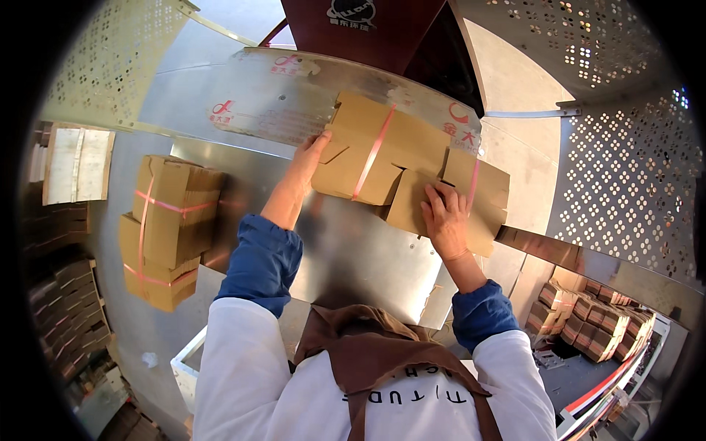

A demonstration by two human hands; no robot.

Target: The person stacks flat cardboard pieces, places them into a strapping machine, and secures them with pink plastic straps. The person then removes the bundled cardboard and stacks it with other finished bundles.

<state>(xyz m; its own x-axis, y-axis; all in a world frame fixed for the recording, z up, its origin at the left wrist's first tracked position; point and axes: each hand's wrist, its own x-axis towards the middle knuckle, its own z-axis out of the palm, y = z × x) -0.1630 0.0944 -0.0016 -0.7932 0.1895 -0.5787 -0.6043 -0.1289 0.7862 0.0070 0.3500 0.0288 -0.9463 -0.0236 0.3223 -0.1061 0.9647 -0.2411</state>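
A stack of flat brown cardboard box blanks lies on the metal worktable in front of me. A pink strap crosses its left part, and another shows on its right part. My left hand is closed on the stack's left edge, fingers at the rim. Over the near right part, my right hand grips a cardboard flap with bent fingers on top; its thumb is hidden. Beneath and in front of the stack is the shiny metal tabletop.
Pink-strapped cardboard bundles stand at the left. A dark red machine part rises at the back. Perforated metal panels flank the right side. More strapped bundles sit at the lower right, and piled cardboard at far left.
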